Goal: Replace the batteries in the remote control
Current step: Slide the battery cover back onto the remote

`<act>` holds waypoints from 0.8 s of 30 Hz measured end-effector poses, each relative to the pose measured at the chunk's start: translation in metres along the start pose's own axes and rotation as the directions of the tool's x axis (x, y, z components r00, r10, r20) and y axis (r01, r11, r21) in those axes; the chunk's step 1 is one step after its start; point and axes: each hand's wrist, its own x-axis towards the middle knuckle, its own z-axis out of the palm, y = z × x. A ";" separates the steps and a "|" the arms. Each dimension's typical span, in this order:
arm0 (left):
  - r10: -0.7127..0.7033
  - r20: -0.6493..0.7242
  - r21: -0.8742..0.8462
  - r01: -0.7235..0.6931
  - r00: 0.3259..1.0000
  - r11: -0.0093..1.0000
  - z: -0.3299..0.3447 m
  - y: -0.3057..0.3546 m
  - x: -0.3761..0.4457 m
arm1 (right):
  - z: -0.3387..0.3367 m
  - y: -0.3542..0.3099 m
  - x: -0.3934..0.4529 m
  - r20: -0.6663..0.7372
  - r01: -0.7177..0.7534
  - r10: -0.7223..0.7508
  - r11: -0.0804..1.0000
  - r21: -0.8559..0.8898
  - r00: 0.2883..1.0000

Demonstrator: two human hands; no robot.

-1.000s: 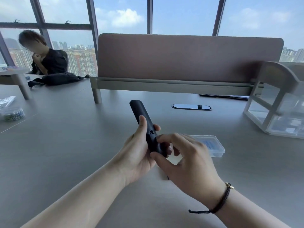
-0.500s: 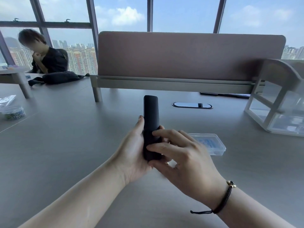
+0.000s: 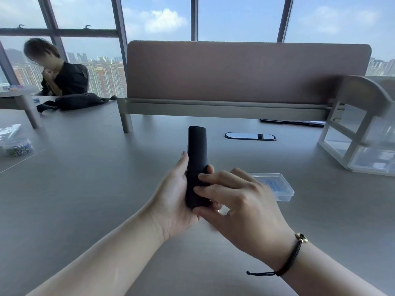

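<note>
A slim black remote control stands nearly upright above the grey desk, its smooth back facing me. My left hand grips its lower half from the left, thumb along the edge. My right hand holds the lower end from the right, fingertips lying across the back and thumb under the bottom. A clear plastic box with blue contents lies on the desk just behind my right hand. No loose batteries show.
A padded desk divider runs across the back, with an oval cable port in front of it. A white shelf unit stands at right. A round jar sits far left. Another person sits at back left.
The remote has swung from leaning left with its open side showing to nearly upright with its plain back facing me. My right fingers have moved onto the lower back.
</note>
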 end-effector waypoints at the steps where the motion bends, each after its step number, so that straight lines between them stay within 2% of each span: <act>1: 0.002 0.001 -0.005 -0.002 1.000 1.000 0.000 0.000 0.000 | 0.000 0.000 0.000 0.003 -0.002 0.002 1.000 -0.006 1.000; 15: 0.008 0.066 -0.047 -0.005 0.998 0.999 0.005 0.002 -0.003 | -0.001 0.002 -0.002 0.016 0.013 -0.012 0.996 -0.086 1.000; 24: 0.004 0.124 -0.046 0.002 0.992 0.999 0.001 0.000 -0.001 | -0.001 0.001 -0.003 -0.019 -0.037 0.037 0.999 -0.004 0.999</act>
